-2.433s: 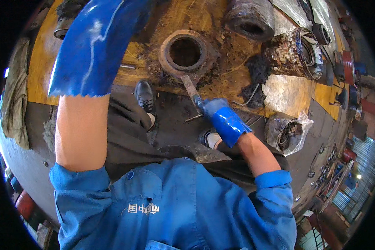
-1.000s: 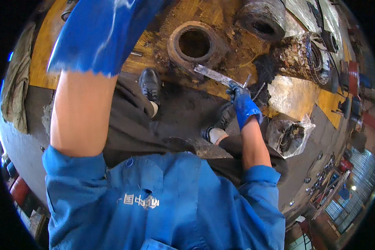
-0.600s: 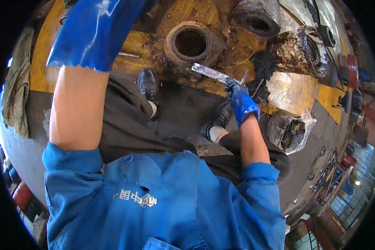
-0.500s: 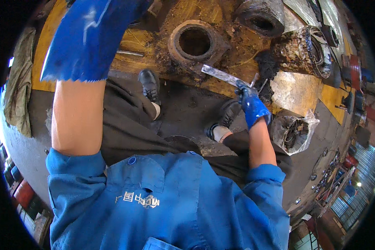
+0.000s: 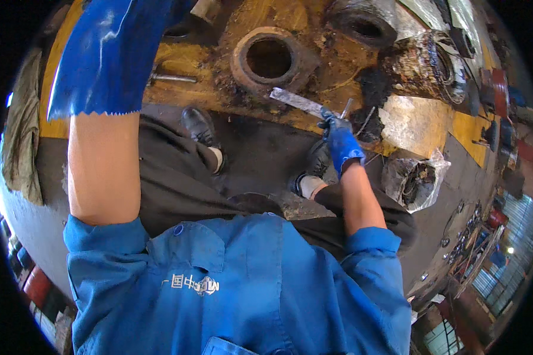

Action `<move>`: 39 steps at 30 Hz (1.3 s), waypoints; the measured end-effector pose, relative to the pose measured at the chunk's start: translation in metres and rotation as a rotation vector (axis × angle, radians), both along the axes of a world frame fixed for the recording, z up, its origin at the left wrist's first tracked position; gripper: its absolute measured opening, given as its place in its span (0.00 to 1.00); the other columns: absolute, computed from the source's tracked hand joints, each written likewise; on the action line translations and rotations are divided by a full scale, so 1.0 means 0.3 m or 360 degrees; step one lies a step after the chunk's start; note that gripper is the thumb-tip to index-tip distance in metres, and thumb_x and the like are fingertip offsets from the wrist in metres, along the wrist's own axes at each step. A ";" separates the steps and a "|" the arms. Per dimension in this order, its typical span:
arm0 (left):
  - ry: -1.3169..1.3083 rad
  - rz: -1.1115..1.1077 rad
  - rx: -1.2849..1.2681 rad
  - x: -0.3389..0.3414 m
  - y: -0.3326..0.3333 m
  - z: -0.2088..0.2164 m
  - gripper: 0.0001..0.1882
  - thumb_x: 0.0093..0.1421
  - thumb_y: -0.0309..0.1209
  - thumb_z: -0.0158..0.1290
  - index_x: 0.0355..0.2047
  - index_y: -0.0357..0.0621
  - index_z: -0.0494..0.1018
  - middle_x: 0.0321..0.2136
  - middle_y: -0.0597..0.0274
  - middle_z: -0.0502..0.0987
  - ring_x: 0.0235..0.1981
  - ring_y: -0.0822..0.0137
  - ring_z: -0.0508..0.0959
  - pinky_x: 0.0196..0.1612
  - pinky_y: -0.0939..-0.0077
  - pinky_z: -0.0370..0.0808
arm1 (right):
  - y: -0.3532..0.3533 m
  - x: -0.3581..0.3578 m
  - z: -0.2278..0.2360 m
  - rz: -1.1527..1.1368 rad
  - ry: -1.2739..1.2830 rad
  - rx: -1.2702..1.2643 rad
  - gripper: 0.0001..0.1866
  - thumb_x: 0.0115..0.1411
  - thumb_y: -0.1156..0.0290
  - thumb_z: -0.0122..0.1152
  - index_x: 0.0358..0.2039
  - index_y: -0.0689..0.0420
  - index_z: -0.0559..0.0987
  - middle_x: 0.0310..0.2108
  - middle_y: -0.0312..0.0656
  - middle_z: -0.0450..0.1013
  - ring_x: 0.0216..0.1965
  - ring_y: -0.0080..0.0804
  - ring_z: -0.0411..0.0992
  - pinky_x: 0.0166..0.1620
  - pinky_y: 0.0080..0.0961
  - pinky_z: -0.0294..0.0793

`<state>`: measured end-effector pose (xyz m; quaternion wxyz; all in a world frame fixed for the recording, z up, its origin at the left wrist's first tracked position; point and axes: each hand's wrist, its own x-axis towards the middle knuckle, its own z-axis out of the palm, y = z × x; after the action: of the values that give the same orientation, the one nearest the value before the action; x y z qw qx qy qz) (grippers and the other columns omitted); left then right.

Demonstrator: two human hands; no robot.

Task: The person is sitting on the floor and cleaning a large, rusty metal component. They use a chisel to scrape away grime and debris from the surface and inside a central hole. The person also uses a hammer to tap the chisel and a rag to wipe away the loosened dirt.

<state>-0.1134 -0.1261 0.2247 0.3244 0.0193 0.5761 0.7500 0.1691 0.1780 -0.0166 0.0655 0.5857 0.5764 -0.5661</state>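
My right hand [image 5: 342,142], in a blue glove, is closed around a flat, pale metal strip [image 5: 299,102]. The strip points up and left, its far end just below a thick, rusty ring-shaped part [image 5: 240,65] with a round dark hole. Large and close at the upper left is my left hand's long blue glove [image 5: 112,53]. Its fingers run past the top of the picture, so what they do is hidden. Beside that glove a thin metal rod [image 5: 180,78] lies on the stained yellow surface [image 5: 216,97].
Dirty hollow cylinders [image 5: 417,62] lie at the upper right, near black grime [image 5: 370,92] and a pale sheet [image 5: 417,121]. A clear plastic bag [image 5: 420,180] with dark contents sits right of my knee. A drab cloth [image 5: 22,130] hangs at the far left. My shoes [image 5: 200,124] rest on dark floor.
My right hand has shifted a little left and up with the metal strip. The whole view has also slid slightly, and my left glove sits a bit further left.
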 end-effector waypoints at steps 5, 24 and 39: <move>0.0053 0.0023 -0.0073 -0.014 -0.010 0.039 0.26 0.72 0.49 0.44 0.62 0.48 0.69 0.58 0.54 0.76 0.58 0.57 0.76 0.61 0.62 0.71 | -0.201 0.019 0.199 -0.0041 0.0440 0.0029 0.19 0.68 0.48 0.60 0.33 0.52 0.81 0.20 0.29 0.69 0.21 0.19 0.64 0.25 0.21 0.62; 0.0172 0.0158 -0.0186 -0.055 0.211 0.153 0.23 0.73 0.47 0.44 0.61 0.52 0.72 0.57 0.58 0.78 0.57 0.60 0.77 0.61 0.62 0.70 | -0.684 0.034 -0.208 0.0816 0.0089 0.0933 0.40 0.58 0.77 0.55 0.72 0.49 0.59 0.42 0.58 0.78 0.40 0.57 0.78 0.41 0.48 0.77; 0.0961 -0.1231 -0.1280 -0.135 0.224 -0.517 0.20 0.64 0.49 0.53 0.46 0.49 0.81 0.40 0.61 0.83 0.35 0.67 0.78 0.42 0.71 0.74 | -0.806 -0.064 -0.346 0.0597 0.0177 0.0877 0.44 0.57 0.77 0.55 0.74 0.48 0.54 0.41 0.56 0.79 0.39 0.60 0.77 0.40 0.51 0.76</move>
<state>-0.1540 -0.0588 0.0697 0.3770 0.3132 0.8303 0.2652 0.1500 -0.0638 -0.1204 -0.0239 0.4333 0.8081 -0.3983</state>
